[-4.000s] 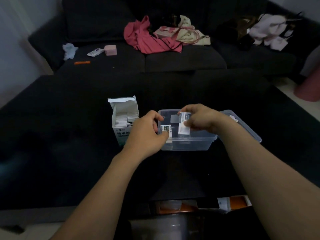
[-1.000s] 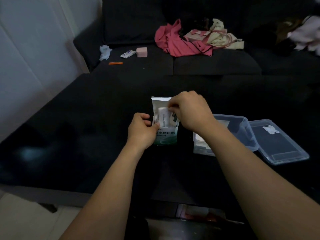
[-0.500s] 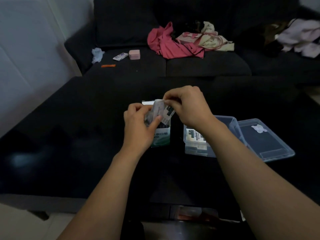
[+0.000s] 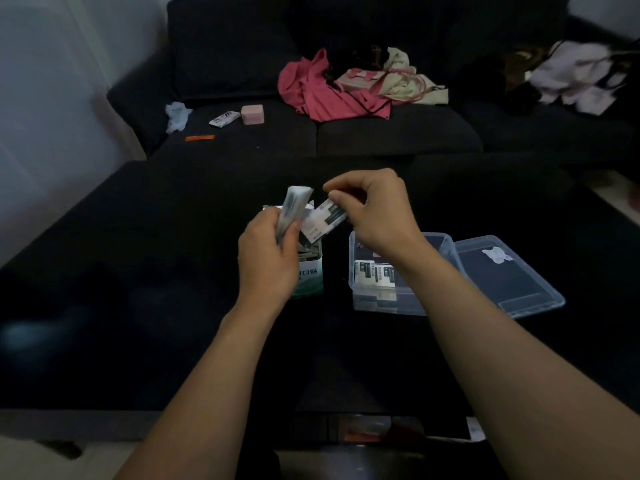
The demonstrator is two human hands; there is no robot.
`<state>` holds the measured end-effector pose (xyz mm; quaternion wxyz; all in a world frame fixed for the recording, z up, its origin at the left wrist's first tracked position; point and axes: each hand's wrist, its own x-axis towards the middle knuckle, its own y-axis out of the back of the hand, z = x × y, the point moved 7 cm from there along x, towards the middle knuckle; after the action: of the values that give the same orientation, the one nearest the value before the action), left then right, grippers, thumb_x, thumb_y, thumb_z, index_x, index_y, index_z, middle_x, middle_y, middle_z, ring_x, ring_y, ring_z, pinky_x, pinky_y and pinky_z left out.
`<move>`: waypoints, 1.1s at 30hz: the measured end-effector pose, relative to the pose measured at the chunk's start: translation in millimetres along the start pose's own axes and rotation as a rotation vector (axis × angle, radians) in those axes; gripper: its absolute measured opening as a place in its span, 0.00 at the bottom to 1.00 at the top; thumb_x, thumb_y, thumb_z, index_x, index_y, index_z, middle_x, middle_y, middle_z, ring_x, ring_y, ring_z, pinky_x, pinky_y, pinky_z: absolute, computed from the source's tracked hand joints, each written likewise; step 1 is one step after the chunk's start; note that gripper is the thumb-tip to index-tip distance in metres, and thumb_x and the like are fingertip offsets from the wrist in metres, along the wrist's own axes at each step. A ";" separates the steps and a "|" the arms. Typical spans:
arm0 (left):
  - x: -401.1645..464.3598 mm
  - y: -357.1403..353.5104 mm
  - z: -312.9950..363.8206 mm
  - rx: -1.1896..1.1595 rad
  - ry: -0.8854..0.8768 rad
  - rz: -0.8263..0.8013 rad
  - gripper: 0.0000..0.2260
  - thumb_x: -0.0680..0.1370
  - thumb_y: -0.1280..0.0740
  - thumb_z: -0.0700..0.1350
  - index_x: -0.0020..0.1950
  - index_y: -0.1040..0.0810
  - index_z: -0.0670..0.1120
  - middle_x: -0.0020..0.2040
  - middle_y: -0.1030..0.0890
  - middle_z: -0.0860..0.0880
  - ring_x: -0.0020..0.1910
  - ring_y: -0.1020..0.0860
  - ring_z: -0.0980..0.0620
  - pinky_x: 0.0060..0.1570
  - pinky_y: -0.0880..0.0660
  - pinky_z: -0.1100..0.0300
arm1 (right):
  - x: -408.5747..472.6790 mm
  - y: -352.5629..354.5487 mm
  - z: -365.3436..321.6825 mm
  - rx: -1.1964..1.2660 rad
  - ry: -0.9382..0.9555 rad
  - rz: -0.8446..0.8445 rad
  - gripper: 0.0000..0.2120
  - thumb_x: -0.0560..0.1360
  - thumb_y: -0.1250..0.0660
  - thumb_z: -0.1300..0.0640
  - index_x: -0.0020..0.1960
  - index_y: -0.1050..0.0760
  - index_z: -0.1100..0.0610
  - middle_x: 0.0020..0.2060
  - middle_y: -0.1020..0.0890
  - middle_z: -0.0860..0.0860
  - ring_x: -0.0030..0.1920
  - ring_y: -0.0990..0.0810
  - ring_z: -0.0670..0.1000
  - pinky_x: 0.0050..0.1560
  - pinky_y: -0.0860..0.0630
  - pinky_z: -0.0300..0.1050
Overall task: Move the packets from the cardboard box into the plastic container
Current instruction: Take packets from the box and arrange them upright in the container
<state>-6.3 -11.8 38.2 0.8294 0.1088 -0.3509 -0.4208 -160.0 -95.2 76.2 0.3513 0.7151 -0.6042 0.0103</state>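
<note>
Dark sofa (image 4: 398, 133) runs across 12 o'clock, black worktop (image 4: 138, 289) in front of it fills the middle of the view.

On the sofa: pink cloth (image 4: 322, 91) and a cream bag (image 4: 391, 81) near 12, pale clothes (image 4: 581, 81) at 2. At 11, a white crumpled wrapper (image 4: 177, 114), a small white pack (image 4: 224, 118), a pink case (image 4: 252, 114) and an orange strip (image 4: 199, 137).

Clear lid (image 4: 509, 275) lies flat on the worktop at 3 o'clock, touching the right side of the plastic container (image 4: 360, 299). Container is open, a few packets (image 4: 375, 277) lying flat inside at its left end; right forearm covers part of it.

Cardboard box (image 4: 311, 275) stands upright at centre, just left of the container, not touching it, top flap open. Left hand hides most of it.

Left hand (image 4: 268, 258) is above the box, fingers curled round a stack of packets (image 4: 293, 207) held on edge, stack sticking up past the thumb.

Right hand (image 4: 377, 211) is at 1 o'clock from the left hand, above the gap between box and container. Thumb and fingers pinch a single packet (image 4: 323, 223), tilted, its lower end near the stack. Cannot tell if the two touch.
</note>
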 end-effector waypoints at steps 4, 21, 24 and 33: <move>-0.5 4.7 -0.2 -0.102 0.050 0.042 0.04 0.84 0.37 0.45 0.52 0.26 0.46 0.43 0.21 0.52 0.40 0.20 0.58 0.34 0.22 0.63 | -2.9 9.6 18.3 0.198 -0.172 0.041 0.06 0.79 0.31 0.63 0.53 0.17 0.58 0.43 0.16 0.51 0.39 0.14 0.48 0.33 0.19 0.38; -32.5 -64.6 14.5 -0.924 0.719 -0.208 0.12 0.84 0.46 0.38 0.64 0.27 0.38 0.35 0.22 0.45 0.29 0.23 0.52 0.24 0.26 0.61 | -16.5 41.8 42.6 0.602 -0.239 0.243 0.07 0.75 0.29 0.70 0.53 0.19 0.67 0.45 0.18 0.62 0.43 0.15 0.52 0.43 0.17 0.42; -28.6 -62.2 11.7 -0.791 0.658 -0.195 0.12 0.84 0.47 0.38 0.65 0.28 0.41 0.39 0.22 0.44 0.33 0.23 0.51 0.27 0.24 0.61 | -13.4 58.5 44.2 0.472 -0.207 0.249 0.09 0.74 0.28 0.69 0.54 0.18 0.63 0.45 0.16 0.59 0.42 0.15 0.50 0.41 0.17 0.41; -29.2 -72.3 27.8 -0.277 0.141 -0.367 0.16 0.87 0.47 0.47 0.74 0.33 0.57 0.52 0.22 0.51 0.49 0.21 0.57 0.51 0.20 0.51 | -25.1 35.3 55.2 0.137 -0.402 -0.110 0.12 0.74 0.28 0.67 0.55 0.19 0.56 0.45 0.17 0.54 0.42 0.14 0.51 0.38 0.17 0.39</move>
<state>-81.6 -31.0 9.8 0.7685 0.0851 -0.2052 -0.6001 -220.1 -102.9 40.9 0.1743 0.7568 -0.6202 -0.1109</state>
